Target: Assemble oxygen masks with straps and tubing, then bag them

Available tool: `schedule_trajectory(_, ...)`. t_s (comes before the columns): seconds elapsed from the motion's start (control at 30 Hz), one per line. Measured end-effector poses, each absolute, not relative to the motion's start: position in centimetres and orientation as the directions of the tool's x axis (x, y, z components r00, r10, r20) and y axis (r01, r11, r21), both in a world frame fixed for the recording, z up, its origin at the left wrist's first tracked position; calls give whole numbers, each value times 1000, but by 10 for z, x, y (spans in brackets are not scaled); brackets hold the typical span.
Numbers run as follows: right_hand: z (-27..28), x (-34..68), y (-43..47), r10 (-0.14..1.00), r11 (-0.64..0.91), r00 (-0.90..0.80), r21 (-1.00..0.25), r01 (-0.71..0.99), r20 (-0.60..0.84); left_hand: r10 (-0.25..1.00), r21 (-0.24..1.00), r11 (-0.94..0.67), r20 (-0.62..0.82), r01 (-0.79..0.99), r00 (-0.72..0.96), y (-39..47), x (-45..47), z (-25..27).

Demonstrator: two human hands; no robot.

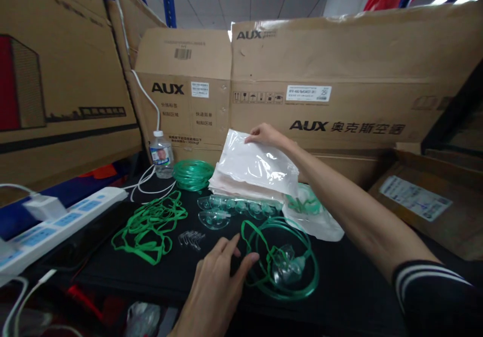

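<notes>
My right hand (266,135) pinches the top edge of a white plastic pouch (256,163), lifting it off a stack of similar pouches (241,188). Low in front, my left hand (222,271) is open, thumb and fingers apart. Just right of it lies a clear oxygen mask (289,269) with a green elastic strap and a coil of green tubing (315,271) around it. Several clear masks (241,206) stand in a row before the stack. Partly behind my right forearm, another white pouch (317,221) has green tubing showing.
Green elastic straps (154,226), small clear pieces (191,239) and coiled green tubing (193,173) lie to the left. A plastic bottle (162,156) stands behind. A white power strip (64,226) runs along the left; cardboard panels (339,105) wall the back. A carton (426,201) sits at right.
</notes>
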State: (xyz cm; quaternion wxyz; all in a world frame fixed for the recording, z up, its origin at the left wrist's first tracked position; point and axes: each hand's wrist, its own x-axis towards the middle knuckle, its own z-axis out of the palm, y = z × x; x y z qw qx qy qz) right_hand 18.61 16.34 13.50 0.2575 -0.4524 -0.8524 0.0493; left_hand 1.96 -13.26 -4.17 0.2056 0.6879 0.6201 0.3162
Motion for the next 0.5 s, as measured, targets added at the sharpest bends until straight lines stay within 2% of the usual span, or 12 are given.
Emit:
schedule_trajectory(0.07,120,168,166,787,601,-495,-274,751,370,973,590,-157,231,792,21,-132,11,-44)
schedule_trajectory(0.2,93,151,152,755,626,-523,-197,754,396,934,518,-208,358,830,11,-132,-5,-45)
schedule_trajectory(0.33,76,159,122,737,645,-557,-151,749,383,861,552,-385,503,739,73,-133,-6,-39)
schedule_trajectory(0.5,44,173,94,827,551,-506,-172,817,244,848,627,-498,497,600,184,-133,20,-37)
